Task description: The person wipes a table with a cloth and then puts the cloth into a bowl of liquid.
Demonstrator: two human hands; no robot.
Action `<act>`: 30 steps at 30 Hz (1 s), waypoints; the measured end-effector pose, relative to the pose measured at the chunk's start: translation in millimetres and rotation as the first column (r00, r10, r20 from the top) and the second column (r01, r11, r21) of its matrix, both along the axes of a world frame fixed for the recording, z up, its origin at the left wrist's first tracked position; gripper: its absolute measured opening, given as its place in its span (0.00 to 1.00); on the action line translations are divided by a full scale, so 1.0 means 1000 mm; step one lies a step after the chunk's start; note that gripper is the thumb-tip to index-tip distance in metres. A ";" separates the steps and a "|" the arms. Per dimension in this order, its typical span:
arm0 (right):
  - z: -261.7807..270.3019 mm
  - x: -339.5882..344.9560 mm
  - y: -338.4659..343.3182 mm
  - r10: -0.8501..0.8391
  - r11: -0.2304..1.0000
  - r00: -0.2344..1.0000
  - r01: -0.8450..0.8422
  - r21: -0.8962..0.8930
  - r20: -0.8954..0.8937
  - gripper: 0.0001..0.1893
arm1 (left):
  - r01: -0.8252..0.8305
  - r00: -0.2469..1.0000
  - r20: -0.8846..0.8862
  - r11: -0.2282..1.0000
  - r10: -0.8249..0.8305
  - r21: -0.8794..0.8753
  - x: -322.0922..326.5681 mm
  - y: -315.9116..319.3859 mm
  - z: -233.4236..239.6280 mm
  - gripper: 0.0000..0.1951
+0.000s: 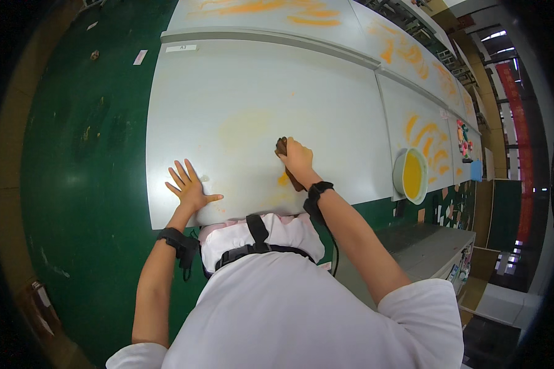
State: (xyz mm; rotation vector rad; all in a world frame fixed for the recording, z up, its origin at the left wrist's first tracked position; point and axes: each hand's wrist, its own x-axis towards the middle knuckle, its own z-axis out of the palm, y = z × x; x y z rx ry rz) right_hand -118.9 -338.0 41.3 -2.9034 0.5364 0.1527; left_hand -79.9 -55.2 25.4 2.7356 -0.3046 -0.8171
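Note:
My right hand (300,159) is shut on a dark brown cloth (295,183), pressed against the white tabletop (341,115). Part of the cloth is hidden under my fingers. Just left of it lies an orange smear (283,179), and a fainter yellow stain (244,129) spreads over the middle of the table. My left hand (191,191) rests palm down near the table's front left, fingers spread, holding nothing. A small greyish spot (205,178) is beside it.
At the right, a pale basin (398,177) with yellow-orange liquid stands on the adjoining table, by orange streaks (427,133). A raised grey divider (277,36) runs along the far edge. A grey cabinet (436,240) stands at the lower right on the green floor (83,184).

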 end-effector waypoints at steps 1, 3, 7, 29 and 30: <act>-0.005 0.000 0.005 -0.023 1.000 1.000 0.023 0.014 0.013 0.17 | 0.005 1.000 0.014 1.000 -0.005 0.012 0.000 0.001 0.001 0.71; -0.011 -0.012 0.009 0.100 0.995 0.995 -0.100 -0.007 0.022 0.17 | -0.005 1.000 0.002 1.000 0.005 0.006 -0.002 0.005 -0.002 0.71; -0.008 -0.014 -0.002 0.143 0.990 0.989 -0.143 0.018 0.026 0.17 | -0.001 1.000 -0.024 1.000 0.002 0.017 0.000 0.001 -0.001 0.71; -0.004 -0.026 -0.017 0.099 0.994 0.992 -0.096 0.044 -0.081 0.17 | 0.015 1.000 -0.020 1.000 -0.014 0.016 0.001 0.000 -0.002 0.71; -0.005 -0.024 -0.013 0.051 0.999 0.997 -0.051 0.006 -0.053 0.17 | 0.011 0.999 -0.030 1.000 -0.010 0.018 0.002 0.001 -0.002 0.71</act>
